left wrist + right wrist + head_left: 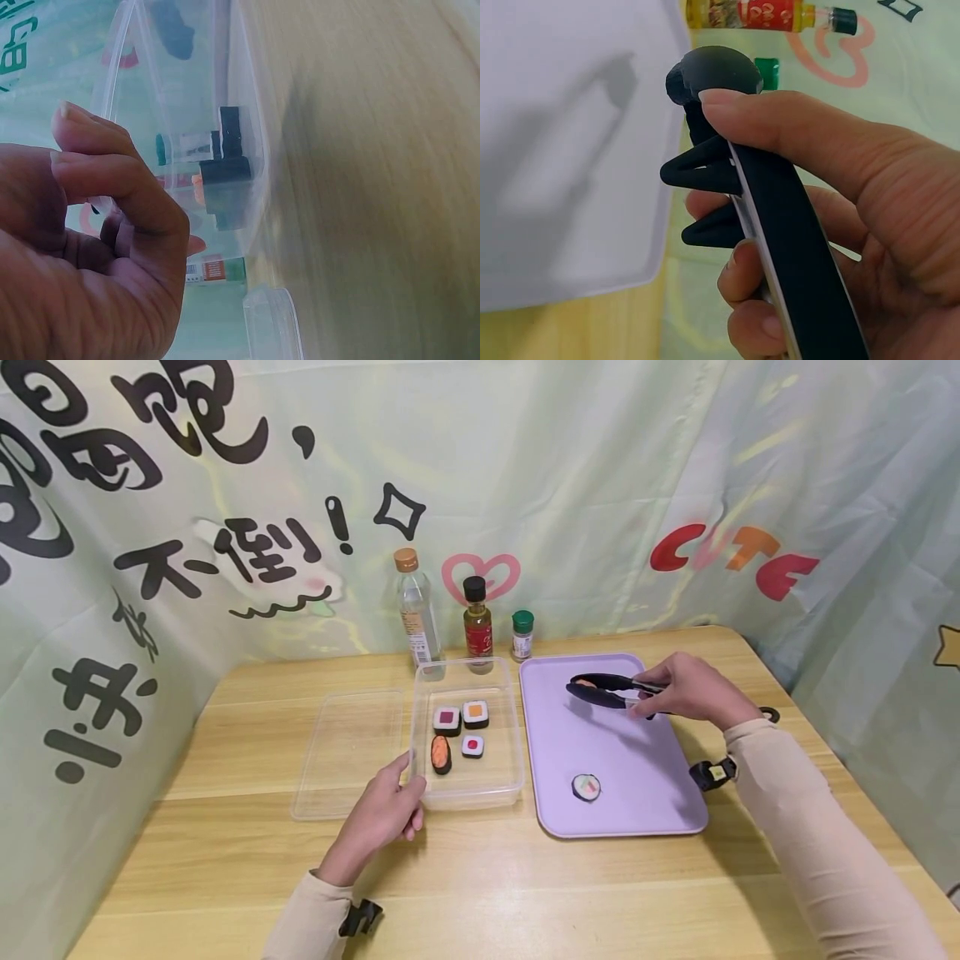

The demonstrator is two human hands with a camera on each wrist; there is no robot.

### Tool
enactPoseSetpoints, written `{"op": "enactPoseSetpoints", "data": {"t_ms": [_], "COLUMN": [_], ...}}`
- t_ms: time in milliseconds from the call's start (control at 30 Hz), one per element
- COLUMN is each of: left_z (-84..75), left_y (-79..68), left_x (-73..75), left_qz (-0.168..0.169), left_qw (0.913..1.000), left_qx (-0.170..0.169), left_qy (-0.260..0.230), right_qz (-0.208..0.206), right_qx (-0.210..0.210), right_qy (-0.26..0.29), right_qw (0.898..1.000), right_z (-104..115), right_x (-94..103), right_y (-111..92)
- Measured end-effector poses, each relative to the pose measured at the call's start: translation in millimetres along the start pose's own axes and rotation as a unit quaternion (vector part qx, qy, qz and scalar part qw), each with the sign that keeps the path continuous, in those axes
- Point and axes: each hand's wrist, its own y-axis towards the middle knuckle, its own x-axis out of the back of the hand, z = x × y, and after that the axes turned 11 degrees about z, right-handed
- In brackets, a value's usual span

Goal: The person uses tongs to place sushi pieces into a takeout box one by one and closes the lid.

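My right hand (686, 687) grips black tongs (600, 697) above the upper part of a lilac tray (615, 743). A piece of toy sushi with an orange top (583, 683) shows between the tong tips, mostly hidden by them. On the tray's lower left lies a round sushi roll (587, 787). My left hand (382, 810) holds the left front corner of a clear plastic box (480, 792), its fingers curled in the left wrist view. Inside the box sit two square-topped rolls (476, 713), a small roll with a red centre (472, 746) and an orange-topped sushi (441, 754).
A clear lid (348, 752) lies left of the box. Behind stand a tall clear bottle (417, 618) with an orange cap, a red-labelled bottle (478, 631) and a small green-capped jar (522, 639). A printed curtain (585, 485) hangs behind the wooden table (480, 893).
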Motion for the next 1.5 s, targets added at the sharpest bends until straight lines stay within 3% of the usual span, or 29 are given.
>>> {"op": "enactPoseSetpoints", "data": {"t_ms": [800, 1233, 1500], "left_z": [0.8, 0.1, -0.4], "left_y": [0.3, 0.4, 0.3], "left_x": [0.4, 0.0, 0.0], "left_qz": [0.000, 0.003, 0.002], "left_qw": [1.0000, 1.0000, 1.0000], "left_qx": [-0.005, 0.000, 0.001], "left_qy": [0.003, -0.001, 0.002], "right_qz": [0.009, 0.021, 0.047], "right_qx": [0.041, 0.099, 0.108], "right_qy": [-0.053, -0.117, -0.140], "right_qw": [0.998, 0.988, 0.983], "right_z": [71, 103, 124], "right_x": [0.8, -11.1, -20.9], "right_y": [-9, -3, 3]}}
